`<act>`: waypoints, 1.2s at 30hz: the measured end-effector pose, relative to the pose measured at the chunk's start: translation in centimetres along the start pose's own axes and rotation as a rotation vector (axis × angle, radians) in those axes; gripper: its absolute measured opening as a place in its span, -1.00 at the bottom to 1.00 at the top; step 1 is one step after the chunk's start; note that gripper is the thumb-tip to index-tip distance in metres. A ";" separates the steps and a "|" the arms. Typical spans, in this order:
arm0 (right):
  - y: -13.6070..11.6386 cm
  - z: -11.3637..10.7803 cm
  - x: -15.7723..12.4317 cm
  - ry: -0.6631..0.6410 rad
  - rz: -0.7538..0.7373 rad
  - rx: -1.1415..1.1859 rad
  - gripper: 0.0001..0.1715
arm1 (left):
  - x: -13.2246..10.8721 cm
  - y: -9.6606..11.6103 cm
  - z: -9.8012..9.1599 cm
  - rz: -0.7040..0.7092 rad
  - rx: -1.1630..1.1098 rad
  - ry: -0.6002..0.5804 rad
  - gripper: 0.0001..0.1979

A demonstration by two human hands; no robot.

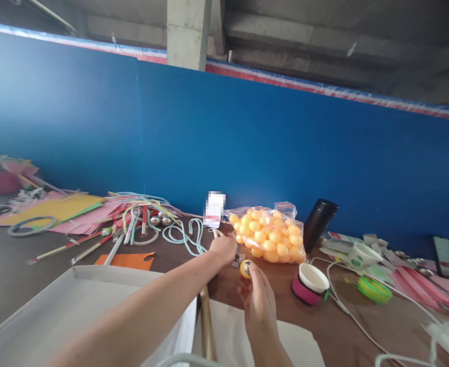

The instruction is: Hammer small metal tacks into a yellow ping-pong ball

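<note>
My right hand (258,298) pinches a small orange ball (244,269) between thumb and fingertips. A shiny silvery piece lies against the ball at the fingertips. My left hand (224,251) reaches farther forward, curled with its back toward me, so its fingers and anything in them are hidden. A short white stick-like thing (215,233) shows just beyond it. Beside both hands sits a clear plastic bag of orange balls (270,237). A wooden stick (207,326) lies below my left wrist, next to a white paper sheet (297,336).
A white tray (94,290) fills the near left, with orange card (140,261), tubes and coloured paper (52,206) behind. To the right are a cup in a magenta band (310,283), a black cylinder (320,224), green tape (373,289), cables and a phone (445,257). A blue partition (247,142) stands behind.
</note>
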State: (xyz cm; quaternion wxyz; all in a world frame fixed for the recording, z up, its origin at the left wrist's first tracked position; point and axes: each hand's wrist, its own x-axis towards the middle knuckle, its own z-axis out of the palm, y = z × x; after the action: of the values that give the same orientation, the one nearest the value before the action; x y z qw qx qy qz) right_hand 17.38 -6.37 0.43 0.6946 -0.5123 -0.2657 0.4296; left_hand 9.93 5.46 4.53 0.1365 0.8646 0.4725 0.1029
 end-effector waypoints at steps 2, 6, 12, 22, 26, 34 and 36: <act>-0.1 0.2 -0.3 -0.026 0.003 -0.017 -0.62 | 0.9 0.5 0.2 -0.010 0.031 -0.033 -0.81; -0.2 0.4 -0.6 -0.071 -0.017 -0.036 -0.58 | 1.8 0.8 0.7 -0.004 0.064 -0.064 -0.78; -0.5 0.4 -0.8 -0.082 0.016 0.001 -0.65 | 2.0 0.9 0.9 0.036 0.076 -0.055 -0.81; -0.1 0.6 -0.3 -0.054 0.076 0.061 -0.60 | -2.6 -0.8 -1.1 -0.016 -0.073 0.109 -0.84; 0.4 0.5 -0.1 -0.135 0.078 -0.005 -0.58 | -6.2 -2.4 -0.6 -0.013 -0.390 0.180 -0.82; 1.0 0.9 -0.2 -0.262 0.059 -0.189 -0.49 | -10.1 -3.0 0.9 -0.032 -0.682 0.241 -0.83; 1.2 1.0 -0.1 -0.276 0.043 -0.211 -0.51 | -10.2 -3.0 1.4 -0.035 -0.715 0.233 -0.80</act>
State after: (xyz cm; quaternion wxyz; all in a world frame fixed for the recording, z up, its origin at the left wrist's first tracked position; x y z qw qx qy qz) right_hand 16.13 -5.84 -0.37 0.5847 -0.5238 -0.3912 0.4803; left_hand 2.54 -1.85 1.71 0.3768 0.7366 0.4337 0.3570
